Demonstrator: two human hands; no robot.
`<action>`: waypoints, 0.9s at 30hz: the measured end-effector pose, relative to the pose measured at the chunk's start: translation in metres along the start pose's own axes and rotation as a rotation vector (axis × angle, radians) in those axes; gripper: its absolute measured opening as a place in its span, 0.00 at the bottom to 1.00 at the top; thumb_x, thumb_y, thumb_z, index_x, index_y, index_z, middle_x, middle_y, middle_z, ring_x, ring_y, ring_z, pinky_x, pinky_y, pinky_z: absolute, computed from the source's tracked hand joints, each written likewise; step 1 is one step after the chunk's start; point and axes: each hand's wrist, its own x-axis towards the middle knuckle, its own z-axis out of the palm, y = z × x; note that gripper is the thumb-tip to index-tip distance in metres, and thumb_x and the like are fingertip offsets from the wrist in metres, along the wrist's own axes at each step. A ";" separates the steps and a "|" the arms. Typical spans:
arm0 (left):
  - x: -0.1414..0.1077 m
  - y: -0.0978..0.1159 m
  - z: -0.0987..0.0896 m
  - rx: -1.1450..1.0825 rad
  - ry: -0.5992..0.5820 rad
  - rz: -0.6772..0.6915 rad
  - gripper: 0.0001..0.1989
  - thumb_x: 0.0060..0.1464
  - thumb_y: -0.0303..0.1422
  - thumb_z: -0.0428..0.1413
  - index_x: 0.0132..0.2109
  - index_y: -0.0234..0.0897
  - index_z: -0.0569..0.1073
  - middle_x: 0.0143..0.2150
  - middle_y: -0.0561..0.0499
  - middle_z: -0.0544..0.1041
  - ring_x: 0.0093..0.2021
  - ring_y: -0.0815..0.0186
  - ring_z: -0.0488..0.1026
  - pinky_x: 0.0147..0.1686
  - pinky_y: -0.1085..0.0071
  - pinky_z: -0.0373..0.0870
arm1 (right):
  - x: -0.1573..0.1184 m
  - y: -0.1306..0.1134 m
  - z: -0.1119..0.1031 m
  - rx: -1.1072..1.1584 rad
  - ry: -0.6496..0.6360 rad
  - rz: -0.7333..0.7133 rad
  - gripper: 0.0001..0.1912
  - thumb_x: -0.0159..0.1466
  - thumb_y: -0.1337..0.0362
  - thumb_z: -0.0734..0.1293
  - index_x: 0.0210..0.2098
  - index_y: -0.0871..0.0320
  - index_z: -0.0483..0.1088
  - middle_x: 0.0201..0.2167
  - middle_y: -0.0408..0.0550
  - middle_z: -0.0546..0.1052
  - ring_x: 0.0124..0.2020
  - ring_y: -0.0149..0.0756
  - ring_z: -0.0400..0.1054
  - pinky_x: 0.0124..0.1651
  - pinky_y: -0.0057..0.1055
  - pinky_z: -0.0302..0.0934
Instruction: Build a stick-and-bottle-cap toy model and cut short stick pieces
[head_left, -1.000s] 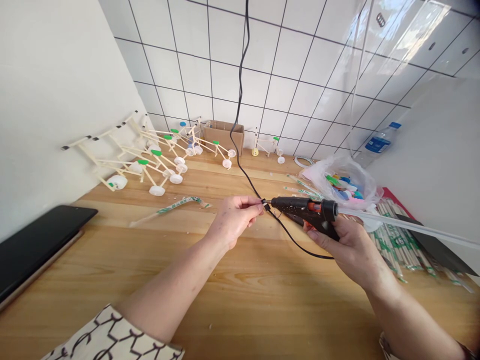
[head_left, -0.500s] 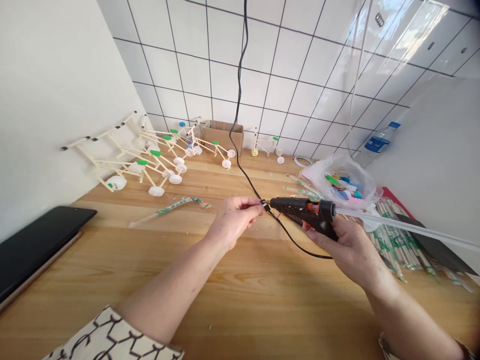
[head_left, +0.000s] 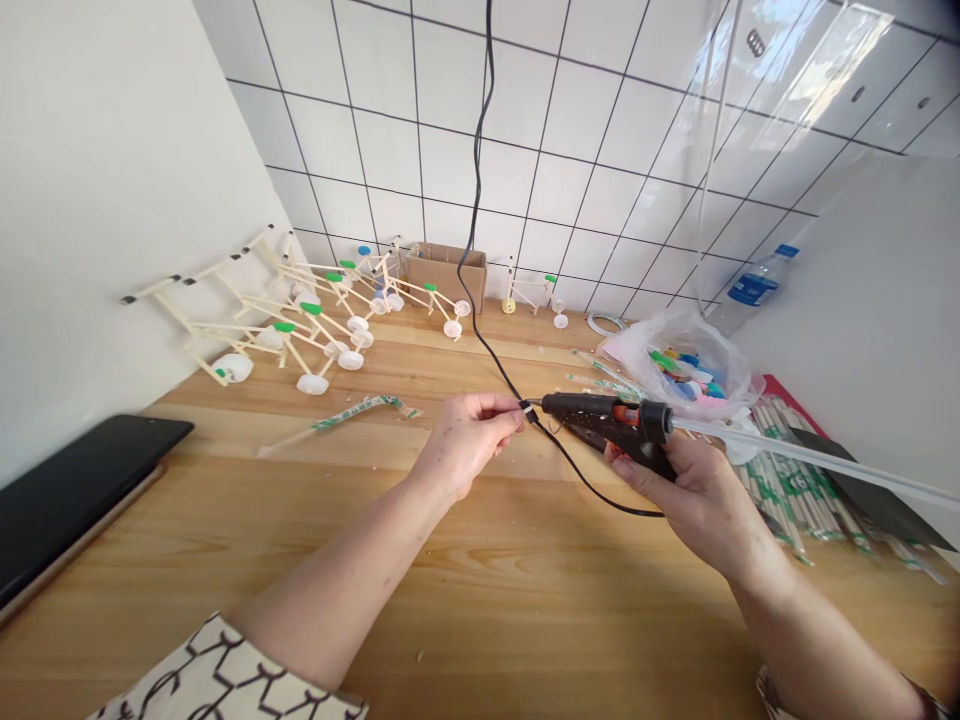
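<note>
My right hand is wrapped round the handle of a black hot glue gun. A long clear glue stick sticks out of its back end. Facing it, my left hand pinches a small black strip with a whitish line across it, held up at the gun's nozzle. Whether the nozzle touches the strip I cannot tell. A black cord hangs from above and passes behind the strip, then curves under the gun.
Several stick tricycle models stand at the left, another model at the back beside a cardboard box. To the right are a plastic bag of coloured pieces, wrapped sticks and a bottle. A phone lies left.
The glue gun's nozzle has shifted very slightly right of the black strip. Both hands otherwise keep their places and grips.
</note>
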 end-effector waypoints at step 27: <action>0.001 -0.003 0.000 0.000 -0.029 -0.007 0.05 0.40 0.31 0.59 0.26 0.32 0.75 0.21 0.53 0.70 0.18 0.76 0.57 0.18 0.75 0.51 | 0.000 0.002 0.001 0.020 -0.036 0.008 0.11 0.57 0.58 0.64 0.33 0.60 0.71 0.26 0.45 0.73 0.29 0.36 0.66 0.27 0.28 0.58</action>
